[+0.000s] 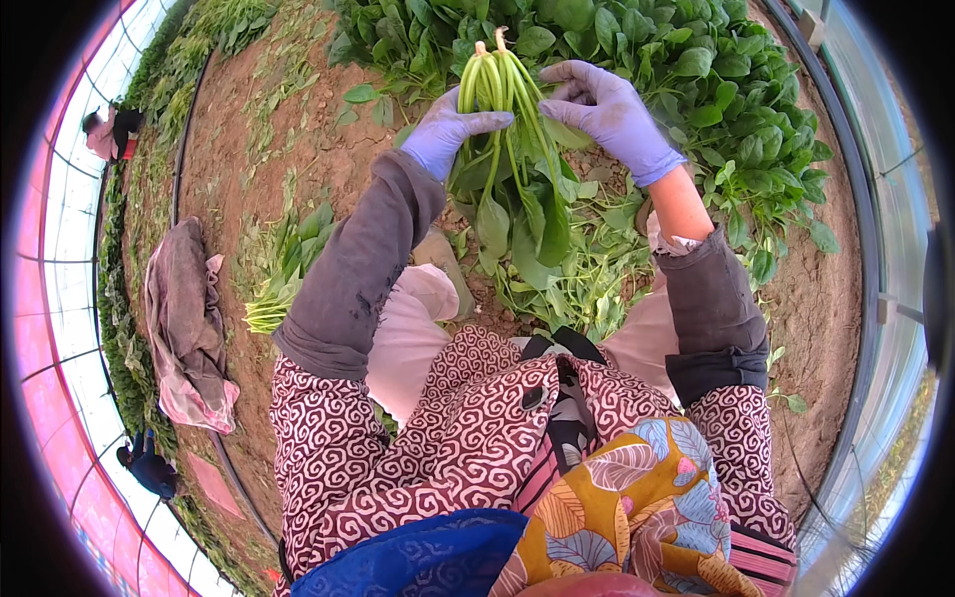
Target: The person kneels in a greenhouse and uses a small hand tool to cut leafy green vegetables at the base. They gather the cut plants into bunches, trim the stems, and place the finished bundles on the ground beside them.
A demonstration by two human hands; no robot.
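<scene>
My left hand (459, 128), in a purple glove, grips a small bunch of spinach (515, 149) by its stems. The bunch hangs with its pale root ends up and its leaves down. On the bunch's right side is my right hand (600, 112), also gloved, with its thumb and fingers bent close to the outer stems; whether it pinches a stem or leaf there is unclear. Growing spinach plants (694, 82) stand beyond both hands. Loose leaves and stems (589, 276) lie on the soil below the bunch.
A pile of spinach (287, 269) lies at the left, near a crumpled cloth garment (190, 321). Black hoses (179, 149) run along the soil. A clear plastic greenhouse wall (880, 149) curves along the right. Two other people (110, 134) are far off at the left.
</scene>
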